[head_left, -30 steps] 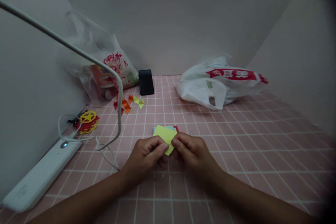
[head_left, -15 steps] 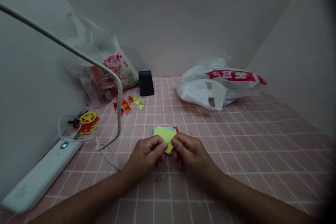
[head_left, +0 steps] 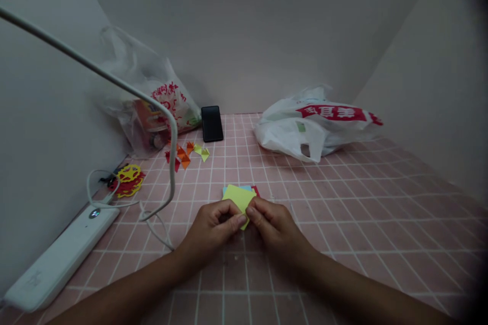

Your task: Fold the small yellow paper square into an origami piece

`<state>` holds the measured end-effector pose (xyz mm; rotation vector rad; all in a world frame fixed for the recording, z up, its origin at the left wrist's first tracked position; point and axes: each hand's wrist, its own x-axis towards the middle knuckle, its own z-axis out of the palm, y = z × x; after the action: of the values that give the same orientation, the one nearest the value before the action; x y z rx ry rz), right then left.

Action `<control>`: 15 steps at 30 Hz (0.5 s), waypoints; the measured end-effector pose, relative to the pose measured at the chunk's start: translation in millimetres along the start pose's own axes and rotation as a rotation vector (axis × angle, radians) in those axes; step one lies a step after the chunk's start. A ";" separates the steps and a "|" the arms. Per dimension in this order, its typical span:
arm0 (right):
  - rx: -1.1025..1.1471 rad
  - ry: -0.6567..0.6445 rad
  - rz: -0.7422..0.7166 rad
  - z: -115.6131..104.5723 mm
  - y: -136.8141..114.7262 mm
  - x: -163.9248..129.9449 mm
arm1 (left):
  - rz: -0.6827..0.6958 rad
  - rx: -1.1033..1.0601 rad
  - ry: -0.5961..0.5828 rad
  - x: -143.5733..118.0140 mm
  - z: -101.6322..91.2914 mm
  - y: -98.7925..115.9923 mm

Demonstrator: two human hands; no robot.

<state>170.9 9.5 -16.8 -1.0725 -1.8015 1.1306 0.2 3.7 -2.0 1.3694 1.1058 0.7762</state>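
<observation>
Your fingertips have drawn closer together on the yellow paper (head_left: 239, 197).
Your left hand (head_left: 213, 226) and right hand (head_left: 272, 224) each pinch its near corner, over the pink worktop (head_left: 343, 203).

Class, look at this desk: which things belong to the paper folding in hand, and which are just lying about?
In hand: yellow paper, pinched by left hand and right hand; coloured sheets beneath.

Lying about: phone, white bag, clear bag, power strip, folded pieces.

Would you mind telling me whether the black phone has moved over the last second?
No. The phone sits lower in the picture, but so do the white bag and grid lines; it keeps its place between the bags, so only the camera tilted.
</observation>
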 end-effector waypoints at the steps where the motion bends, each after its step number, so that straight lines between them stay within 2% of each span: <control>1: -0.003 0.009 -0.007 -0.1 -0.3 0.0 | 0.009 -0.001 0.011 0.1 0.4 0.6; 5: -0.010 0.043 -0.012 -0.8 -2.0 0.3 | 0.040 0.013 0.036 0.3 2.2 -0.1; 10: 0.044 0.004 0.032 -3.6 -2.1 2.2 | -0.056 -0.050 -0.013 -0.7 3.3 -3.0; 13: 0.006 0.008 0.027 -6.6 -2.0 3.6 | 0.048 0.008 -0.050 -0.6 2.0 -1.8; 15: 0.106 0.010 0.066 -7.1 -1.1 4.2 | 0.104 0.024 -0.020 0.1 1.0 -1.5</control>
<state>175.3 15.2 -12.7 -1.0795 -1.6898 1.2443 0.9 3.4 -3.6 1.4611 1.0371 0.8248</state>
